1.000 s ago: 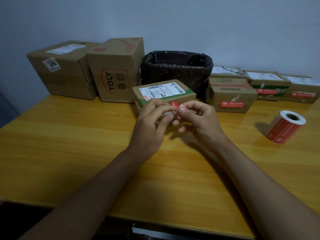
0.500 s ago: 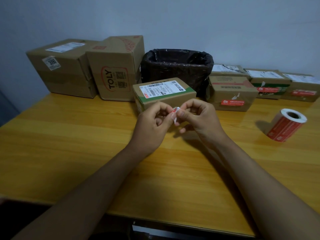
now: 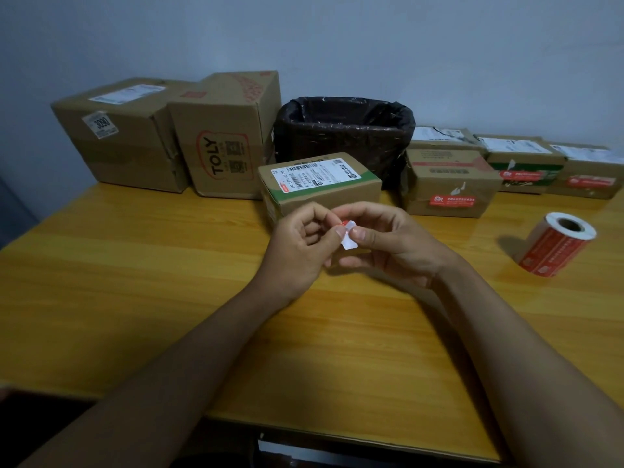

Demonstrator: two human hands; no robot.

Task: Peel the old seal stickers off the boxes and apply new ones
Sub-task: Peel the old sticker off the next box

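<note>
- Head view: the left hand [image 3: 300,244] and right hand [image 3: 388,241] meet above the table, fingertips together, both pinching one small crumpled sticker [image 3: 347,235], white with a red patch, held in the air between them.
- Just behind the hands sits a small cardboard box [image 3: 320,184], matte brown with a green stripe and a white barcode label on top.
- A roll of red seal stickers [image 3: 557,244] on a white core lies on its side at the right, well apart from the hands.
- Along the wall stand two large cardboard boxes [image 3: 135,133] at left, a dark woven bin [image 3: 344,133] lined with a glossy black bag, and three low boxes [image 3: 449,184] with red seals on their fronts.
- The table [image 3: 135,282] is glossy yellow wood grain; the wall [image 3: 337,38] is plain pale blue-grey.
</note>
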